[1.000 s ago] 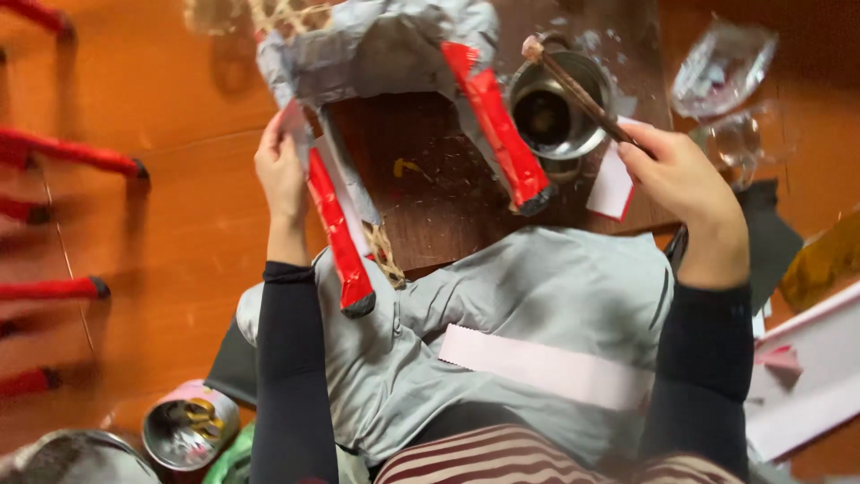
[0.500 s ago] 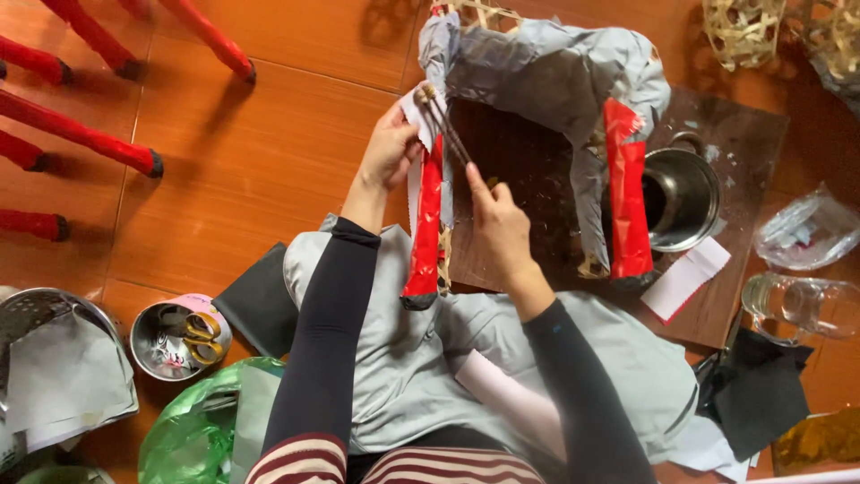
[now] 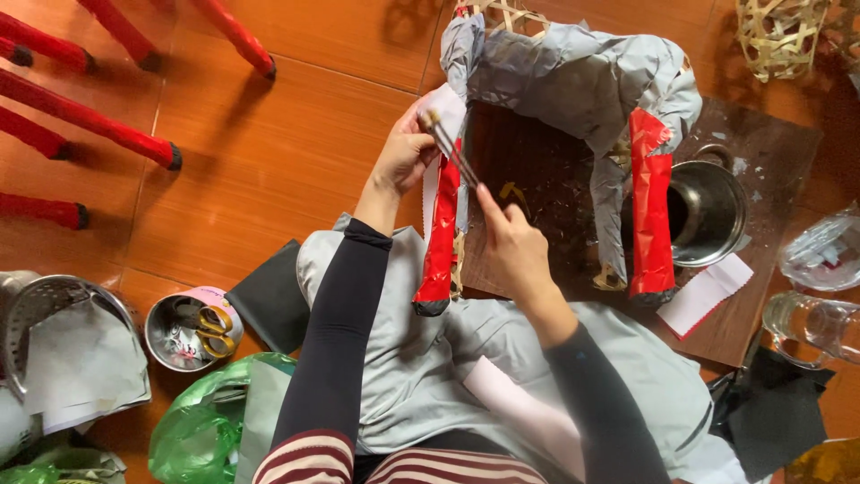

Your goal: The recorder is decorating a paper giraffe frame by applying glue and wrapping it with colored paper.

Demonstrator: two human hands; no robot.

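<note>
Head view, upper centre of frame: left hand (image 3: 405, 154) pinched closed on a white paper strip (image 3: 445, 112) at the top of a red-wrapped leg (image 3: 441, 237) of a grey paper-covered frame (image 3: 573, 76). Right hand (image 3: 511, 246) just below and right, gripping a thin brush (image 3: 448, 148) slanting up-left, tip at the strip. Leg's long axis running down the frame toward the lap. Dark wooden board (image 3: 770, 143) and metal pot (image 3: 708, 211) to the right; bare orange floor (image 3: 269, 152) to the left.
</note>
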